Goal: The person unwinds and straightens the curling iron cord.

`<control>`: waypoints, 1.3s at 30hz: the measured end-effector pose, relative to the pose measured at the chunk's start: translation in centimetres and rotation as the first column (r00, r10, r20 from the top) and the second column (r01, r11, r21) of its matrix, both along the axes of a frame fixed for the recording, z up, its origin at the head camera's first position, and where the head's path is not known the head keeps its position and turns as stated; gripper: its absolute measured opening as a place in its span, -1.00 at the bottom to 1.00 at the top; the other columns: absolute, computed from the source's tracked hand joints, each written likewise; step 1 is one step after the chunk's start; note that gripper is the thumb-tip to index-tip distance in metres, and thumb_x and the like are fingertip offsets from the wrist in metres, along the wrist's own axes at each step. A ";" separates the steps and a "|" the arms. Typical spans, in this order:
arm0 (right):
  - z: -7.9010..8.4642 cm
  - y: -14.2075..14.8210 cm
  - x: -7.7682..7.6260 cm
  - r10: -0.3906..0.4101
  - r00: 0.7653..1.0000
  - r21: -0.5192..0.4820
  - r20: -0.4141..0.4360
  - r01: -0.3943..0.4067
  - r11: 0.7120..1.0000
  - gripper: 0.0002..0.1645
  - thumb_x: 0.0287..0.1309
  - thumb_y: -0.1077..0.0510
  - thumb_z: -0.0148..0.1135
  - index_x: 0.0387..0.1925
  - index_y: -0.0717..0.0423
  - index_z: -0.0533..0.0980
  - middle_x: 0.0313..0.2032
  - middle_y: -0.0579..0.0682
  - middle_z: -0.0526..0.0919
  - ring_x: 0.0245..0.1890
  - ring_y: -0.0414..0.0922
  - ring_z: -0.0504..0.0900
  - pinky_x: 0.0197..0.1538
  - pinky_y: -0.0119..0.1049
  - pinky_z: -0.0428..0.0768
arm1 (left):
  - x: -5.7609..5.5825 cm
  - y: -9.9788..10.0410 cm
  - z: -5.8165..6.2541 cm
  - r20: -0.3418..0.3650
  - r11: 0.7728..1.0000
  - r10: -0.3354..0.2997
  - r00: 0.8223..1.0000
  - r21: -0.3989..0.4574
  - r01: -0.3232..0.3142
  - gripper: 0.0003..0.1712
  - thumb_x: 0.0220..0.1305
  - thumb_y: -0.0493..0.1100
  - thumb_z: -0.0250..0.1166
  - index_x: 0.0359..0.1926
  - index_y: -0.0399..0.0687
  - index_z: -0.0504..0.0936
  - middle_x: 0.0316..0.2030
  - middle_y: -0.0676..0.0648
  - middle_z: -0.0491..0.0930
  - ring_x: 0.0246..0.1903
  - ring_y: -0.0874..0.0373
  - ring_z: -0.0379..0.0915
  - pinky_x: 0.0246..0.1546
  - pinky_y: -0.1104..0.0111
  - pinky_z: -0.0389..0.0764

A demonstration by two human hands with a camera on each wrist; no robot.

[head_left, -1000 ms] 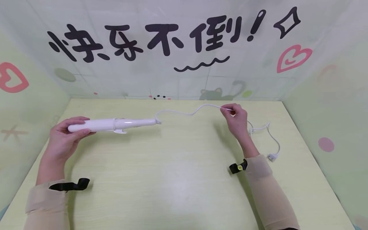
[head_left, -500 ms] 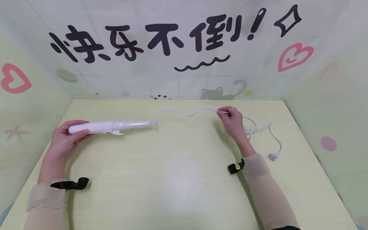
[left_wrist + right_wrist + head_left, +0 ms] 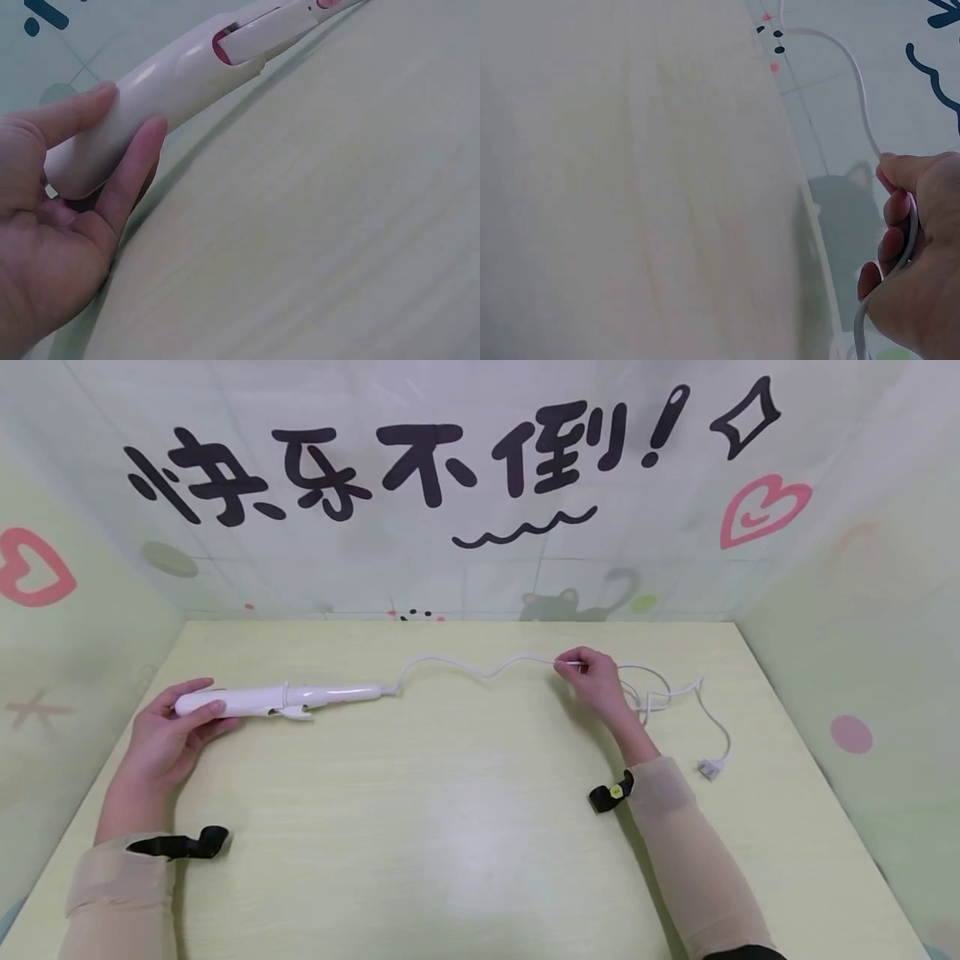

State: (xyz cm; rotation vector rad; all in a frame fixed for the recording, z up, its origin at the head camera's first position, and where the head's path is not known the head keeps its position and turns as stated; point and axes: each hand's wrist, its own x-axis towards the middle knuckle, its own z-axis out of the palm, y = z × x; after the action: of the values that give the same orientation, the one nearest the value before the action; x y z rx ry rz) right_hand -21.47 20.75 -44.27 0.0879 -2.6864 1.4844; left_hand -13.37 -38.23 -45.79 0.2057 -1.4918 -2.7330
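A white curling iron (image 3: pixel 330 695) with a small lever (image 3: pixel 295 713) on its underside lies level across the left part of the head view. My left hand (image 3: pixel 168 727) grips its thick rounded end, the thumb along the near side. In the left wrist view, the fingers curl round the white body (image 3: pixel 169 82), and a pinkish inside shows by the lever. From the thin end a white power cord (image 3: pixel 480 672) runs in a wavy line to my right hand (image 3: pixel 600 683). There the thumb and index finger pinch the cord (image 3: pixel 866 105), and it passes on through the palm.
The rest of the cord lies in loose loops on the pale wooden table (image 3: pixel 450 827) to the right, ending in a white plug (image 3: pixel 710 768). A printed back wall (image 3: pixel 337 560) and side walls enclose the table.
Both hands have come down slightly toward the person, with the curling iron and cord. The iron and my right hand have shifted left. The plug stays in place.
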 end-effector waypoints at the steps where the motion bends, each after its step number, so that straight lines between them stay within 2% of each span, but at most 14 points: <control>1: -0.1 0.0 -0.1 0.008 1.000 0.005 0.012 -0.008 1.000 -0.80 0.38 0.20 0.32 -0.12 0.30 0.66 -0.30 0.10 0.67 -0.34 -0.11 0.46 -0.36 -0.41 0.47 | -0.1 0.0 0.2 0.029 1.000 0.005 1.000 -0.013 -0.004 -0.46 0.34 -0.64 0.14 0.26 -0.23 0.58 0.17 -0.12 0.28 -0.11 0.02 0.66 -0.09 0.11 0.82; 4: -0.4 -0.1 -0.2 0.036 0.998 0.024 0.048 -0.037 0.999 -0.79 0.40 0.20 0.29 -0.10 0.31 0.65 -0.28 0.11 0.68 -0.33 -0.11 0.49 -0.37 -0.45 0.51 | -0.3 0.0 0.7 0.109 1.000 0.015 0.994 -0.017 -0.014 -0.48 0.35 -0.59 0.20 0.24 -0.14 0.58 0.18 -0.09 0.19 -0.16 0.02 0.68 -0.07 0.13 0.82; 9: -0.7 -0.3 -0.6 0.082 0.992 0.058 0.100 -0.088 0.994 -0.76 0.46 0.20 0.20 -0.03 0.30 0.64 -0.17 0.15 0.68 -0.26 -0.06 0.52 -0.28 -0.38 0.55 | -0.7 0.2 1.5 0.208 0.997 0.073 0.975 -0.009 -0.073 -0.49 0.31 -0.57 0.27 0.19 -0.09 0.57 -0.01 -0.10 0.43 -0.25 0.00 0.73 -0.12 0.14 0.83; 11: -0.9 -0.4 -0.8 0.095 0.990 0.080 0.108 -0.104 0.991 -0.75 0.48 0.19 0.17 -0.01 0.28 0.64 -0.12 0.16 0.68 -0.21 -0.03 0.53 -0.21 -0.32 0.56 | -0.8 0.4 1.8 0.262 0.992 0.122 0.957 -0.048 -0.113 -0.39 0.27 -0.52 0.35 0.28 -0.06 0.48 -0.13 -0.09 0.51 -0.28 0.04 0.73 -0.13 0.18 0.83; 13: -1.0 -0.6 -1.1 0.105 0.988 0.099 0.110 -0.116 0.988 -0.74 0.49 0.19 0.15 0.00 0.28 0.64 -0.08 0.18 0.68 -0.15 0.01 0.53 -0.13 -0.26 0.57 | -1.0 0.6 2.0 0.310 0.984 0.171 0.935 -0.102 -0.146 -0.20 0.23 -0.45 0.44 0.42 -0.02 0.33 -0.20 -0.06 0.55 -0.30 0.08 0.73 -0.13 0.23 0.83; 15: -1.1 -0.8 -1.2 0.109 0.988 0.120 0.111 -0.122 0.985 -0.74 0.49 0.20 0.15 0.00 0.27 0.65 -0.04 0.19 0.66 -0.09 0.04 0.54 -0.04 -0.20 0.58 | -1.1 0.8 2.1 0.337 0.974 0.213 0.917 -0.147 -0.172 -0.03 0.19 -0.40 0.49 0.51 -0.04 0.17 -0.25 -0.03 0.57 -0.33 0.11 0.73 -0.13 0.27 0.83; 17: -1.1 -0.9 -1.3 0.105 0.989 0.139 0.108 -0.120 0.983 -0.75 0.49 0.20 0.16 0.00 0.27 0.66 -0.03 0.21 0.63 -0.05 0.08 0.53 0.02 -0.12 0.59 | -1.3 0.9 2.3 0.344 0.965 0.245 0.906 -0.178 -0.193 0.05 0.16 -0.39 0.51 0.54 -0.10 0.09 -0.30 -0.01 0.60 -0.37 0.12 0.74 -0.16 0.30 0.83; 20: -0.9 -1.0 -1.3 0.092 0.989 0.161 0.112 -0.110 0.981 -0.76 0.46 0.20 0.19 -0.02 0.25 0.68 -0.02 0.22 0.60 -0.02 0.10 0.51 0.12 -0.01 0.55 | -1.4 1.1 2.4 0.333 0.960 0.255 0.908 -0.196 -0.198 0.02 0.16 -0.40 0.51 0.51 -0.19 0.09 -0.36 0.00 0.64 -0.41 0.11 0.74 -0.20 0.30 0.84; 25: -0.8 -1.3 -1.2 0.089 0.988 0.191 0.125 -0.112 0.975 -0.76 0.42 0.13 0.25 -0.02 0.14 0.71 -0.02 0.16 0.61 0.00 0.10 0.49 0.30 0.18 0.33 | -1.3 1.3 2.4 0.327 0.956 0.243 0.913 -0.242 -0.167 0.01 0.16 -0.34 0.53 0.49 -0.20 0.11 -0.36 0.01 0.63 -0.41 0.12 0.74 -0.21 0.29 0.84; 27: -0.8 -1.3 -1.2 0.090 0.987 0.194 0.132 -0.115 0.974 -0.76 0.42 0.11 0.26 -0.01 0.10 0.71 -0.03 0.14 0.61 0.00 0.08 0.49 0.31 0.19 0.31 | -1.3 1.4 2.5 0.325 0.951 0.243 0.914 -0.267 -0.157 0.02 0.16 -0.31 0.54 0.50 -0.19 0.11 -0.28 0.02 0.59 -0.40 0.13 0.74 -0.19 0.30 0.84; 32: -1.0 -1.2 -1.3 0.105 0.986 0.185 0.127 -0.127 0.974 -0.78 0.40 0.11 0.29 -0.03 0.07 0.73 -0.04 0.12 0.64 -0.04 0.05 0.51 0.20 0.06 0.42 | -1.2 1.5 2.3 0.324 0.936 0.252 0.912 -0.321 -0.145 0.05 0.18 -0.29 0.52 0.55 -0.17 0.09 0.00 -0.06 0.37 -0.39 0.14 0.74 -0.14 0.34 0.82; 34: -1.0 -1.1 -1.3 0.113 0.986 0.181 0.122 -0.134 0.974 -0.78 0.40 0.11 0.29 -0.03 0.07 0.73 -0.03 0.12 0.65 -0.05 0.05 0.52 0.16 0.03 0.45 | -1.1 1.4 2.3 0.320 0.935 0.248 0.914 -0.325 -0.140 -0.05 0.20 -0.29 0.51 0.49 -0.14 0.17 0.00 -0.05 0.38 -0.39 0.13 0.75 -0.15 0.35 0.82; 37: -0.9 -1.0 -1.3 0.123 0.985 0.181 0.124 -0.144 0.973 -0.78 0.40 0.10 0.30 -0.03 0.06 0.73 -0.01 0.11 0.66 -0.04 0.04 0.53 0.13 0.01 0.49 | -1.0 1.3 2.2 0.315 0.938 0.237 0.919 -0.320 -0.132 -0.28 0.21 -0.29 0.51 0.29 -0.08 0.31 -0.11 0.01 0.50 -0.40 0.11 0.75 -0.17 0.35 0.83; 39: -0.9 -1.0 -1.3 0.129 0.984 0.182 0.125 -0.150 0.972 -0.77 0.40 0.10 0.30 -0.02 0.06 0.73 -0.01 0.11 0.67 -0.03 0.04 0.54 0.14 0.02 0.49 | -1.0 1.3 2.2 0.314 0.939 0.235 0.920 -0.316 -0.132 -0.34 0.22 -0.29 0.50 0.22 -0.05 0.33 -0.21 0.03 0.56 -0.40 0.10 0.75 -0.17 0.34 0.83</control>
State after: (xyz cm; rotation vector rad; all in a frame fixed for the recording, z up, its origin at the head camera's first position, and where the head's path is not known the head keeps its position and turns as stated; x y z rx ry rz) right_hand -22.77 19.78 -45.15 0.2142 -2.9648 1.2970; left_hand -14.38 -36.95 -43.57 0.8134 -1.8216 -2.3789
